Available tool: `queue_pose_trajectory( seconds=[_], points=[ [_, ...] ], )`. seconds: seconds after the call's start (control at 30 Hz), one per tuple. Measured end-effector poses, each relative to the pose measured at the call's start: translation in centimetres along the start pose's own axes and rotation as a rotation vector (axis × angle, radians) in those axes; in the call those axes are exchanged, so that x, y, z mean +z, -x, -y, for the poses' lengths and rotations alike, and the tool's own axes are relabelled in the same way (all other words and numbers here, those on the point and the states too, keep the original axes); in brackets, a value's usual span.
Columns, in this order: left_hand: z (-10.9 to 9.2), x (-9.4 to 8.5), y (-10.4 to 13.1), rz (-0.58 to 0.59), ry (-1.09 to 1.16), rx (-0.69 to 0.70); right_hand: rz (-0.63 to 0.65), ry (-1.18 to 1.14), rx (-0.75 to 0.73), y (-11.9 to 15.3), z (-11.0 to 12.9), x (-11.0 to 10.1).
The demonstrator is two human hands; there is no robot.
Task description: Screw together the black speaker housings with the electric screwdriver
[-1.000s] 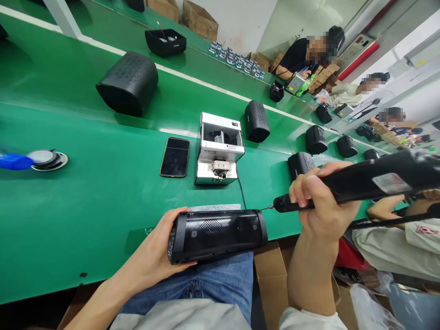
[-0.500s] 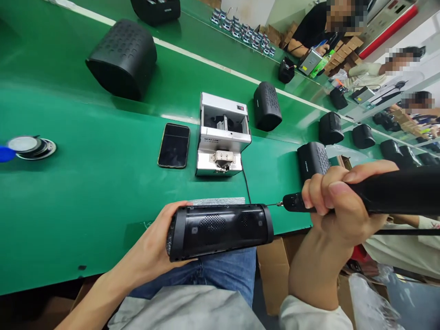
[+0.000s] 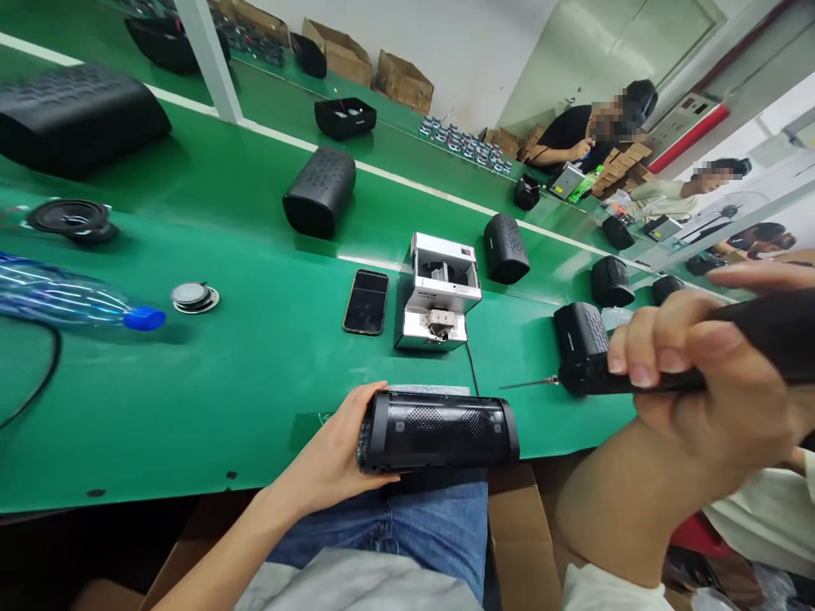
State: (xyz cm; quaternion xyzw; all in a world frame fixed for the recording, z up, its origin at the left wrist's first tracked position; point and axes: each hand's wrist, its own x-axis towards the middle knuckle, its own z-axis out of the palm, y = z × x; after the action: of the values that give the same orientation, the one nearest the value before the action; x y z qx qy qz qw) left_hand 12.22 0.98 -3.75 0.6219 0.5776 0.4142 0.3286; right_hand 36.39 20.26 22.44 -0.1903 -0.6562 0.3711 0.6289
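Note:
A black speaker housing (image 3: 446, 431) with perforated patches lies sideways at the table's front edge. My left hand (image 3: 334, 454) grips its left end, fingers wrapped round it. On the right, my right hand (image 3: 706, 365) is closed round a black electric screwdriver (image 3: 592, 373). Its thin bit points left, a little apart from the housing's upper right corner. A strip of grey foam (image 3: 433, 390) shows behind the housing. Beyond that stands a silver screw feeder (image 3: 439, 297), with a phone (image 3: 366, 302) lying to its left.
Black speakers (image 3: 320, 191) stand along the green table (image 3: 255, 382), one (image 3: 581, 335) close behind the screwdriver. At left lie a plastic bottle (image 3: 64, 293), a round speaker driver (image 3: 69, 219) and a small disc stack (image 3: 194, 297). An open carton (image 3: 522, 526) is below the edge. People sit further back.
My right hand has drawn the screwdriver rightward, so its bit has left the housing's corner. My left hand still holds the housing. The view has shifted, bringing the bottle into sight.

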Motion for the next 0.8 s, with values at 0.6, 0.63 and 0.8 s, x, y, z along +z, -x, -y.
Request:
queue_pose_trajectory(
  seconds=[0.6, 0.63, 0.8],
  points=[
    [0.2, 0.3, -0.1, -0.043, -0.010, 0.029, -0.067, 0.016, -0.074, -2.1, -9.5, 9.0],
    [0.1, 0.3, -0.1, -0.042, -0.009, 0.030, -0.060, 0.018, -0.071, -2.0, -9.3, 9.0],
    [-0.1, 0.3, -0.2, -0.035, 0.011, 0.043, -0.060, -0.027, 0.009, -0.9, -6.3, 9.2]
  ],
)
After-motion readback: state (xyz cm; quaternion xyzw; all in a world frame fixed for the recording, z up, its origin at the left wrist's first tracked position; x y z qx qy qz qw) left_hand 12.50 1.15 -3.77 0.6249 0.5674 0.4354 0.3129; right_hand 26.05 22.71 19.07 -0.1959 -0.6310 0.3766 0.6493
